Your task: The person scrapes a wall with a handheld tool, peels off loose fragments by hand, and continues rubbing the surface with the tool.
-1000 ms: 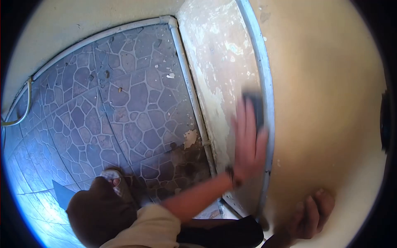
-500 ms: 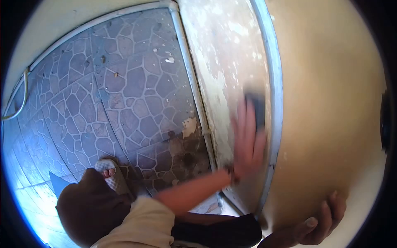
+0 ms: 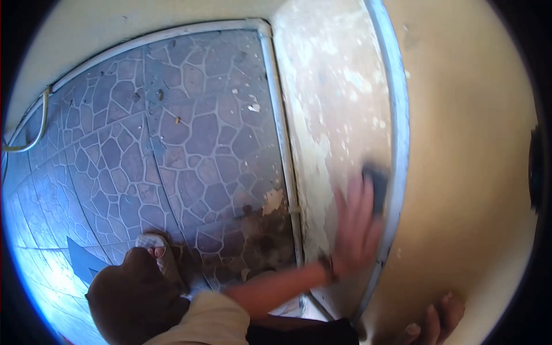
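My left hand (image 3: pixel 357 230), blurred, lies against a pale wall strip (image 3: pixel 333 109) with peeling, patchy paint. Its fingers press a dark rectangular piece (image 3: pixel 376 187) that looks like sandpaper onto the strip, close to a bluish-white raised trim (image 3: pixel 399 115). A dark band circles the left wrist. At the lower right, my right hand (image 3: pixel 440 322) rests against the yellow wall (image 3: pixel 460 172). Its fingers are apart and slightly bent, nothing shows in them, and the frame's bottom edge cuts off the rest of it.
A pipe (image 3: pixel 282 126) runs along the foot of the wall strip. Stone-patterned floor tiles (image 3: pixel 201 132) carry paint flakes (image 3: pixel 254 107) and a dark wet-looking patch (image 3: pixel 267 236). My sandalled foot (image 3: pixel 158 250) stands below, beside a brown-clad knee (image 3: pixel 135 296). A hose (image 3: pixel 40 129) bends at the far left.
The whole view has shifted, so the scene sits lower and further right. My left hand has slid slightly down the strip with the dark piece. My right hand stays by the yellow wall.
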Available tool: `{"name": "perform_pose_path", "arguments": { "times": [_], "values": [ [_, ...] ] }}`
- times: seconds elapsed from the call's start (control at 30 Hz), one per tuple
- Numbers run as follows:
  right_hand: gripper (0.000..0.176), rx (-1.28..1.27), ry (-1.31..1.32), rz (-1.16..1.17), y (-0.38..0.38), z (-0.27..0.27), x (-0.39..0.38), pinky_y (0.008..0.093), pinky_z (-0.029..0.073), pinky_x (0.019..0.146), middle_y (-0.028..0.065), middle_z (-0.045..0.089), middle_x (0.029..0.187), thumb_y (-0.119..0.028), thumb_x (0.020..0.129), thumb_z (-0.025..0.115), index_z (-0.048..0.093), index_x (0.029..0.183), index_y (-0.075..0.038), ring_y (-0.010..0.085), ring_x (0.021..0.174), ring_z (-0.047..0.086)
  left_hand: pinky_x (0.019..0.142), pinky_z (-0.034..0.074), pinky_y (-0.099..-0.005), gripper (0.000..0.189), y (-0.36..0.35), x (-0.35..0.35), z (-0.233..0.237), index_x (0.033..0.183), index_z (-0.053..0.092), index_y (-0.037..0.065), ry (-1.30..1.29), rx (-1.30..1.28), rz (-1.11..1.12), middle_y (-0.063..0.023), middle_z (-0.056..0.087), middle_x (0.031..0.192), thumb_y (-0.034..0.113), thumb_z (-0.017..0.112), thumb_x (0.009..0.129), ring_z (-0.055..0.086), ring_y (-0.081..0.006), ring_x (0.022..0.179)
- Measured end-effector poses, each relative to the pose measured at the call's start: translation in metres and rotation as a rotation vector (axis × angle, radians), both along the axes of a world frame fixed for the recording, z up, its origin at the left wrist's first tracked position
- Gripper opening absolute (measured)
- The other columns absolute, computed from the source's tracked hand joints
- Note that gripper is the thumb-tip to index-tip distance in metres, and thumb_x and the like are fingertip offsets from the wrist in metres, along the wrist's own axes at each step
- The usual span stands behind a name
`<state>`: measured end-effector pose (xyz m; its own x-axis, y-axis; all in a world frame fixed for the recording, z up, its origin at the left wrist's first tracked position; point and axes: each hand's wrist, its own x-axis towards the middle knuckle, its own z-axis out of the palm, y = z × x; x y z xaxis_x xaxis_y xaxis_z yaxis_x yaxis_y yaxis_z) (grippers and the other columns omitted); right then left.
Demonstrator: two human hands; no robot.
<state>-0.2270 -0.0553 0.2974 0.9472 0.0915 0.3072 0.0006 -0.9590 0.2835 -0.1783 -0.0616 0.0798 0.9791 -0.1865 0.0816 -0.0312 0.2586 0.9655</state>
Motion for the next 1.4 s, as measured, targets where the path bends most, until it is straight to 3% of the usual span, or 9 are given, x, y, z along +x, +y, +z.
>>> {"name": "perform_pose_path", "arguments": {
  "times": [0.1, 0.27, 0.43, 0.57, 0.8, 0.87, 0.97, 1.13, 1.4],
  "values": [
    [0.035, -0.055, 0.036, -0.006, -0.002, -0.003, -0.004, 0.0454, 0.054, 0.075, 0.0153, 0.066, 0.093, -0.035, 0.094, 0.056, 0.068, 0.090, -0.002, 0.0328, 0.090, 0.063, 0.111, 0.000, -0.0620, 0.060, 0.009, 0.006, 0.010, 0.144, 0.021, -0.012, -0.013, -0.004, 0.026, -0.0327, 0.019, 0.150, 0.018, 0.039, 0.096, 0.013, -0.0443, 0.143],
    [0.039, -0.069, 0.023, 0.014, -0.006, -0.005, -0.004, 0.0474, 0.053, 0.079, 0.0155, 0.066, 0.093, -0.038, 0.096, 0.052, 0.069, 0.091, -0.002, 0.0333, 0.089, 0.063, 0.112, 0.004, -0.0603, 0.059, -0.014, 0.191, 0.007, 0.148, 0.017, -0.005, -0.132, -0.031, 0.211, -0.0309, 0.016, 0.152, 0.021, 0.036, 0.098, 0.014, -0.0456, 0.142],
    [0.047, -0.063, 0.105, -0.080, -0.005, 0.012, -0.027, 0.0513, 0.044, 0.097, 0.0226, 0.056, 0.114, -0.042, 0.101, 0.033, 0.057, 0.110, -0.002, 0.0368, 0.110, 0.054, 0.112, 0.005, -0.0584, 0.061, 0.005, 0.080, 0.015, 0.146, 0.015, -0.010, -0.027, -0.033, 0.056, -0.0305, 0.017, 0.152, 0.020, 0.036, 0.098, 0.012, -0.0441, 0.143],
    [0.042, 0.029, -0.024, 0.044, -0.006, 0.006, -0.008, 0.0520, 0.052, 0.082, 0.0171, 0.066, 0.093, -0.038, 0.097, 0.047, 0.068, 0.091, -0.002, 0.0361, 0.092, 0.064, 0.114, 0.005, -0.0556, 0.061, 0.012, -0.074, -0.002, 0.144, 0.015, -0.014, 0.128, -0.028, -0.010, -0.0375, 0.015, 0.149, 0.012, 0.039, 0.094, 0.011, -0.0492, 0.141],
    [0.048, 0.028, -0.075, 0.119, -0.015, 0.004, -0.009, 0.0552, 0.052, 0.083, 0.0172, 0.066, 0.095, -0.042, 0.099, 0.042, 0.068, 0.091, -0.003, 0.0371, 0.094, 0.064, 0.113, 0.004, -0.0595, 0.061, -0.018, 0.178, -0.007, 0.148, 0.015, -0.004, -0.072, -0.016, 0.235, -0.0294, 0.018, 0.152, 0.024, 0.035, 0.098, 0.014, -0.0433, 0.142],
    [0.048, 0.014, -0.079, 0.101, -0.012, 0.006, -0.011, 0.0554, 0.052, 0.083, 0.0171, 0.066, 0.095, -0.042, 0.099, 0.041, 0.068, 0.091, -0.003, 0.0369, 0.094, 0.064, 0.116, 0.015, -0.0343, 0.057, -0.012, 0.229, -0.008, 0.145, 0.026, -0.007, -0.016, -0.028, 0.309, -0.0268, 0.028, 0.150, 0.025, 0.038, 0.099, 0.023, -0.0350, 0.142],
    [0.048, 0.002, -0.085, 0.084, -0.009, 0.011, -0.014, 0.0556, 0.051, 0.083, 0.0169, 0.066, 0.096, -0.043, 0.100, 0.041, 0.068, 0.091, -0.003, 0.0366, 0.094, 0.064, 0.115, 0.001, -0.0546, 0.062, -0.017, 0.165, -0.027, 0.149, 0.013, -0.002, -0.057, -0.028, 0.213, -0.0242, 0.014, 0.155, 0.028, 0.034, 0.099, 0.012, -0.0371, 0.145],
    [0.049, -0.027, -0.068, 0.021, -0.007, 0.007, -0.025, 0.0559, 0.051, 0.084, 0.0166, 0.066, 0.097, -0.043, 0.100, 0.040, 0.067, 0.092, -0.003, 0.0354, 0.095, 0.064, 0.115, 0.004, -0.0523, 0.061, 0.012, -0.070, 0.010, 0.146, 0.010, -0.012, 0.166, -0.014, -0.037, -0.0326, 0.010, 0.153, 0.016, 0.036, 0.097, 0.007, -0.0432, 0.144],
    [0.048, 0.004, -0.047, 0.079, -0.008, -0.002, -0.007, 0.0553, 0.052, 0.083, 0.0192, 0.064, 0.100, -0.041, 0.099, 0.040, 0.067, 0.094, -0.002, 0.0379, 0.097, 0.063, 0.117, 0.008, -0.0448, 0.061, -0.017, 0.243, -0.041, 0.148, 0.017, -0.004, 0.000, -0.077, 0.270, -0.0266, 0.018, 0.153, 0.029, 0.034, 0.100, 0.018, -0.0391, 0.142]
  ]
}}
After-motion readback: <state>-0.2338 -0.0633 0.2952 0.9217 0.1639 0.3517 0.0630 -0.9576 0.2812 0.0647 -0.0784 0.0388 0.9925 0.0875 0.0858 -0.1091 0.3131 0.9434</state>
